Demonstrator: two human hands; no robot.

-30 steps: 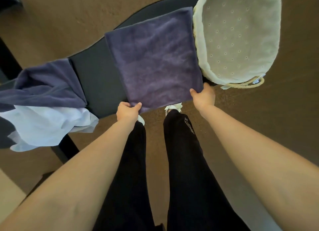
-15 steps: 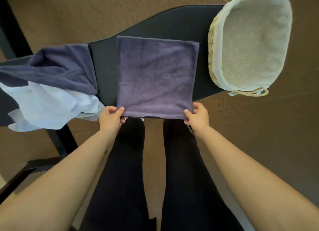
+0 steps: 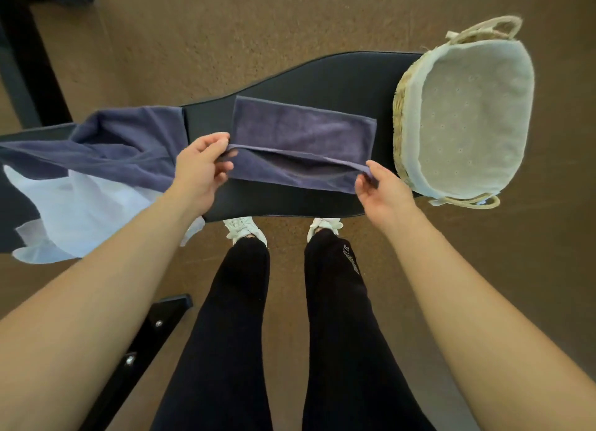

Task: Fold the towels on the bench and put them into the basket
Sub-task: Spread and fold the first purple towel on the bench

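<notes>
The purple towel (image 3: 303,134) lies in the middle of the black bench (image 3: 338,76), its near edge lifted. The left hand (image 3: 200,172) pinches the left corner of that edge, and the right hand (image 3: 382,192) pinches the right corner. The basket (image 3: 400,114) (lined with pale cloth) stands just right of the towel. A heap of towels (image 3: 106,159) hangs off the left end.

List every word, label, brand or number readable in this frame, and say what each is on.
Small pale lettering on the right leg of the black trousers: too blurred and skewed to read.
Small tag at the near handle of the wicker basket: no print can be made out.
Purple towel, black bench, white sneakers: no text visible.
</notes>
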